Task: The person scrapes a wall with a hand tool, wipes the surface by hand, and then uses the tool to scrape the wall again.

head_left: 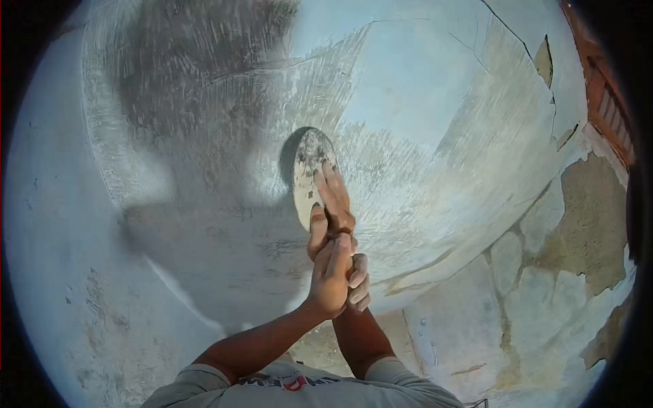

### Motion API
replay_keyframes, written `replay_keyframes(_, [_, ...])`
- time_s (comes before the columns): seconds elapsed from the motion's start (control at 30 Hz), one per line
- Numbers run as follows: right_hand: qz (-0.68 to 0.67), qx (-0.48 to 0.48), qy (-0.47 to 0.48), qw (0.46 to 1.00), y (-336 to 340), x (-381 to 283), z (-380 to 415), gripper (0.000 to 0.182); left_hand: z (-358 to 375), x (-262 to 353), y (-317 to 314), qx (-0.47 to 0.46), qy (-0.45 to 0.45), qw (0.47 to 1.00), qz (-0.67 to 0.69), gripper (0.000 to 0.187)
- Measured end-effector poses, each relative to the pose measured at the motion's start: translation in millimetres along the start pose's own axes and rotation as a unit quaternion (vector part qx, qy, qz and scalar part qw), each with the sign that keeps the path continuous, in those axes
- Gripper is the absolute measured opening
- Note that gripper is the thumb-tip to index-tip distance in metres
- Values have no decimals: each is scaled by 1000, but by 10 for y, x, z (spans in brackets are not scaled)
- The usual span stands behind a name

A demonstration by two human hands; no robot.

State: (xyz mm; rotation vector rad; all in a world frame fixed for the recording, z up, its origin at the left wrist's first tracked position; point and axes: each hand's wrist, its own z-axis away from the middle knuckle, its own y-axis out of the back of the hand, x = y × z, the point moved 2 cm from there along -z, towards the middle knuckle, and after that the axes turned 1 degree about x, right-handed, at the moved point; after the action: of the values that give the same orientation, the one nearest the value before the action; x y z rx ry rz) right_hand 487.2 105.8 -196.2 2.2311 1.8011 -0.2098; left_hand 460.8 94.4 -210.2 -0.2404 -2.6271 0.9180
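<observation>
A flat, oval, off-white plate [305, 178] with dark specks and smudges stands against the pale blue wall [401, 75], throwing a shadow on its left side. I cannot make out its exact kind. My right hand [333, 197] holds its lower part, with the fingers laid along the right side and the thumb at the lower left. Lower down, my left hand [329, 285] is wrapped round my right wrist, its fingertips showing at the right. The wall around the plate is covered in short scrape marks, partly in shadow.
Cracks [507, 27] run across the wall's upper right. A bare brown patch [590, 221] shows where the coating has come off at right. A reddish-brown wooden frame [602, 88] stands at the right edge. Dark shadow covers the upper left.
</observation>
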Motion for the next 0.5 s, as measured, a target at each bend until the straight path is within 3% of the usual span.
replay_keyframes(0.07, [0,8,13,1000,-38,63,-204,37,-411,149,-65,-130,37,991,-14,59])
replay_keyframes(0.13, [1,23,28,999,-41,81,-566,37,-740,175,-576,50,4,985,-162,51])
replay_keyframes(0.17, [0,31,33,999,-47,90,-760,37,-829,205,-1032,297,-51,909,-287,46])
replay_keyframes(0.2, [-2,36,38,999,-52,85,-888,37,-963,223,-1235,327,-73,900,-279,39])
replay_keyframes(0.3, [1,34,36,999,-23,51,-817,37,-753,172,-862,213,-44,972,-92,44])
replay_keyframes(0.37, [5,22,24,999,-20,31,-444,37,-394,34,-401,68,-50,996,-18,56])
replay_keyframes(0.43, [-1,6,8,1000,-64,13,-67,37,-140,-72,-8,-139,-39,986,88,71])
replay_keyframes(0.47, [-3,-1,2,1000,-75,-21,5,37,-82,-54,-12,-189,-29,975,111,78])
replay_keyframes(0.5, [-5,-2,5,1000,-85,-15,13,37,-26,-46,11,-166,-19,982,86,75])
